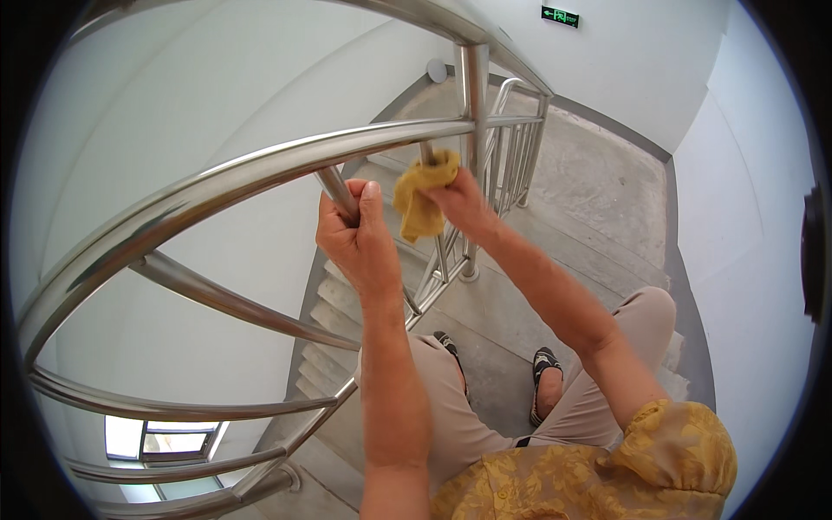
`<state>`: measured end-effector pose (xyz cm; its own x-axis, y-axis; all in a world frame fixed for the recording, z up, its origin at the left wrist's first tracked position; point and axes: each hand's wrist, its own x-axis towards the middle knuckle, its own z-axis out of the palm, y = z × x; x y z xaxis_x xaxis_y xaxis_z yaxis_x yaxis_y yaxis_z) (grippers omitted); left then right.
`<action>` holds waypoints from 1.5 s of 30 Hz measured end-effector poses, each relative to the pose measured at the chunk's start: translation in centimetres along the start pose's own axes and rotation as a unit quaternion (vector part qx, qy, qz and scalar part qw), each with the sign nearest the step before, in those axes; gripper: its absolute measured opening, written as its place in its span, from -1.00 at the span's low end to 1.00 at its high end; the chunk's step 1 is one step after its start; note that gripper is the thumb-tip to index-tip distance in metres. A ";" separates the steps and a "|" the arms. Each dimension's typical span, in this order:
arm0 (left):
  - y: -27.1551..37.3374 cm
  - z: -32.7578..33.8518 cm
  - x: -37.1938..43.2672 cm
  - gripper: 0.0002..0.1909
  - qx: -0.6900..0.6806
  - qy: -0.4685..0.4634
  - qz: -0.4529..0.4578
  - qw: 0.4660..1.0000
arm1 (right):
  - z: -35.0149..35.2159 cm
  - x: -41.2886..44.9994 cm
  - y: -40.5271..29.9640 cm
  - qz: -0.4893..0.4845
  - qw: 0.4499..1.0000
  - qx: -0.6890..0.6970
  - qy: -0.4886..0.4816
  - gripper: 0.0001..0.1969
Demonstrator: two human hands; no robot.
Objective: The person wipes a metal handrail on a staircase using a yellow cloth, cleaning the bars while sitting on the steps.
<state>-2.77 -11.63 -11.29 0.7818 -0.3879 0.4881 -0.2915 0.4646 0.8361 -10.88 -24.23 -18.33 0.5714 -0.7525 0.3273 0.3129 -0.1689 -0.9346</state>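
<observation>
My left hand (361, 240) is closed around an upright bar (335, 188) of a stainless steel stair railing, its thumb pointing up. To the right, my right hand (458, 198) holds a yellow cloth (422, 198) wrapped about the neighbouring upright bar, just beneath the railing's curved middle rail (312, 153). The cloth hangs loosely below the fingers, and the right hand looks slightly blurred. A thick metal post (473, 91) stands just beyond the right hand.
Concrete steps (481, 312) lie under my feet and lead down to a landing (591, 175). More railing bars (227, 296) cross the left side. White walls (630, 65) with a grey skirting band enclose the stairwell; a green exit sign (559, 17) hangs at the top.
</observation>
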 end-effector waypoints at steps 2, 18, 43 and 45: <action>-0.2 0.1 -0.1 -0.91 0.005 0.006 -0.004 1.000 | 0.6 0.6 -2.5 -0.052 0.997 0.054 -0.027 -0.86; 1.5 2.3 -0.5 -0.91 0.041 0.042 0.000 0.998 | -5.3 -10.6 31.1 0.209 0.971 -0.111 0.019 -0.70; 0.8 1.1 0.6 -0.91 0.052 0.031 0.009 0.998 | -0.2 -7.3 19.0 -0.027 0.985 -0.146 0.087 -0.80; 1.2 1.5 0.5 -0.90 0.077 0.054 0.002 0.996 | -1.2 -10.6 24.4 0.103 0.986 -0.099 0.088 -0.79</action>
<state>-3.58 -12.50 -9.66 0.8332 -0.2945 0.4680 -0.3685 0.3353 0.8671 -10.19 -21.09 -44.75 0.4606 -0.8800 0.1157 0.0409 -0.1091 -0.9932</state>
